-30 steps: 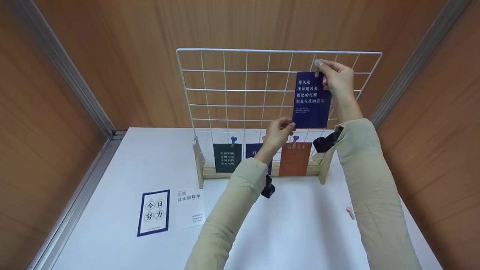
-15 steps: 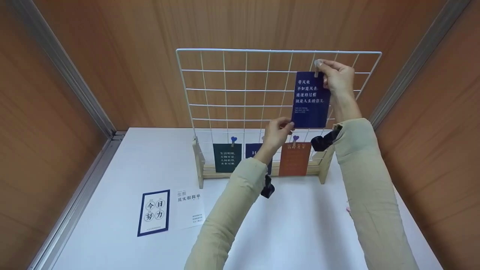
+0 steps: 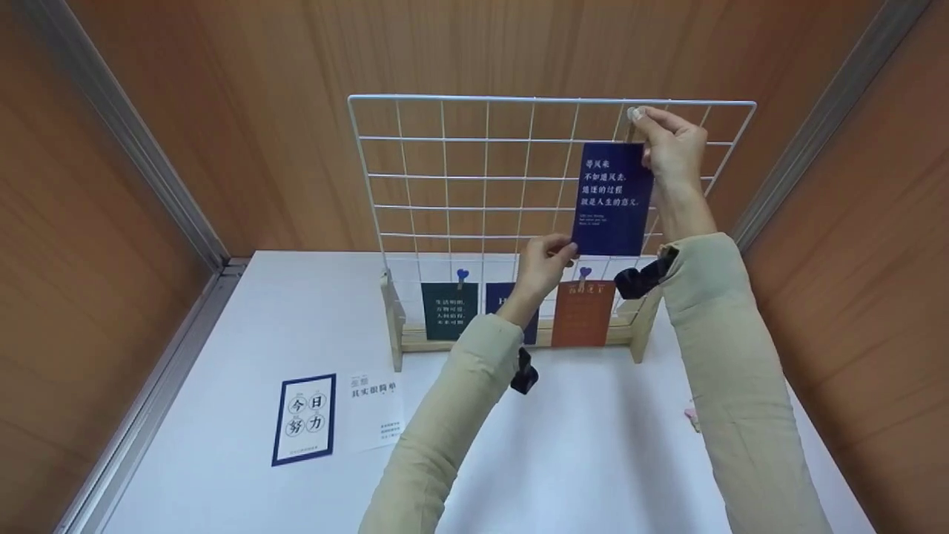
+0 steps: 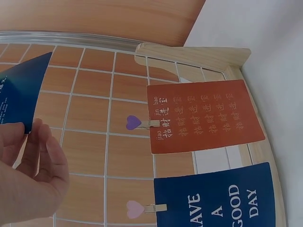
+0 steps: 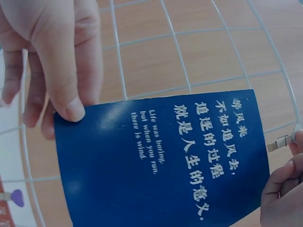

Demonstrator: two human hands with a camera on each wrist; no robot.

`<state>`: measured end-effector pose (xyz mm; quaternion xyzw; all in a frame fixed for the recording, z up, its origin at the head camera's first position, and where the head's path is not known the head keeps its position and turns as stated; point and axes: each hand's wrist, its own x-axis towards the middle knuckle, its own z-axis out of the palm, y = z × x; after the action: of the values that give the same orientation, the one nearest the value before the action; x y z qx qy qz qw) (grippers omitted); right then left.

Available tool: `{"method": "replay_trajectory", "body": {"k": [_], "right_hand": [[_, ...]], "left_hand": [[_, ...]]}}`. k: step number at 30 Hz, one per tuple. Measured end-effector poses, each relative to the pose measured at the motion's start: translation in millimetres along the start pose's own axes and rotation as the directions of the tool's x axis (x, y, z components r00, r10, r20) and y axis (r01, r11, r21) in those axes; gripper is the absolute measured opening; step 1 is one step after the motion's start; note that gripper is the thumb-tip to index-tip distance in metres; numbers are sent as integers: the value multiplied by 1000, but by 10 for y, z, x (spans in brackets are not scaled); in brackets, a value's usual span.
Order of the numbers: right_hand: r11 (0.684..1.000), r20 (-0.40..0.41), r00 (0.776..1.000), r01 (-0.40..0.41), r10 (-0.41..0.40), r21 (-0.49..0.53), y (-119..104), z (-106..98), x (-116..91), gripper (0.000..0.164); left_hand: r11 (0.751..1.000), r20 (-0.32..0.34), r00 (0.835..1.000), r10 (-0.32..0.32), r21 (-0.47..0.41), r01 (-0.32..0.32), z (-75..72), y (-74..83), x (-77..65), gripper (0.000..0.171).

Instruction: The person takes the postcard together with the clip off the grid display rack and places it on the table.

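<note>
A dark blue card (image 3: 612,200) with white lettering is held in front of the upper right of a white wire grid (image 3: 485,178). My left hand (image 3: 543,267) pinches its lower left corner between thumb and finger, as the right wrist view also shows. At the top, my right hand (image 3: 676,152) pinches the head of a small wooden clip (image 5: 280,143). The clip's tip stands right at the card's top edge, and the right fingers overlap the card's side. Lower on the grid, heart clips hold a green card (image 3: 450,311), an orange-red card (image 4: 203,116) and another blue card (image 4: 218,201).
Wooden feet (image 3: 639,326) carry the grid on a white table (image 3: 296,319). A blue-bordered card (image 3: 304,419) and a white card (image 3: 377,415) lie at left. A pink clip (image 3: 692,417) lies partly behind the right sleeve. Wood-grain panels surround the table.
My right hand has risen slightly with the clip, which has slid up from over the card to its top edge. The card and left hand have shifted slightly left.
</note>
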<state>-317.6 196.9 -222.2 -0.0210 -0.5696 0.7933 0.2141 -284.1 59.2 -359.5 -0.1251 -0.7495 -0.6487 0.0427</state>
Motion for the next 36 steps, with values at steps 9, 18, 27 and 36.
{"method": "replay_trajectory", "body": {"k": [9, 18, 27, 36], "right_hand": [[1000, 58, 998, 13, -12, -11, 1, -105, -56, 3], [1000, 62, 998, 0, 1, -21, -7, -205, -90, 5], [1000, 91, 996, -1, 4, -30, 19, -270, -151, 4], [999, 130, 991, 23, -18, -37, 93, -323, -226, 7]], "left_hand": [[1000, -6, 1000, -17, -6, 16, -76, -53, -80, 17], [999, 17, 999, -45, -31, 45, -153, -69, -143, 18], [995, 34, 996, -80, -52, 82, -218, -84, -194, 17], [991, 49, 994, -94, -87, 98, -271, -110, -237, 17]]}}
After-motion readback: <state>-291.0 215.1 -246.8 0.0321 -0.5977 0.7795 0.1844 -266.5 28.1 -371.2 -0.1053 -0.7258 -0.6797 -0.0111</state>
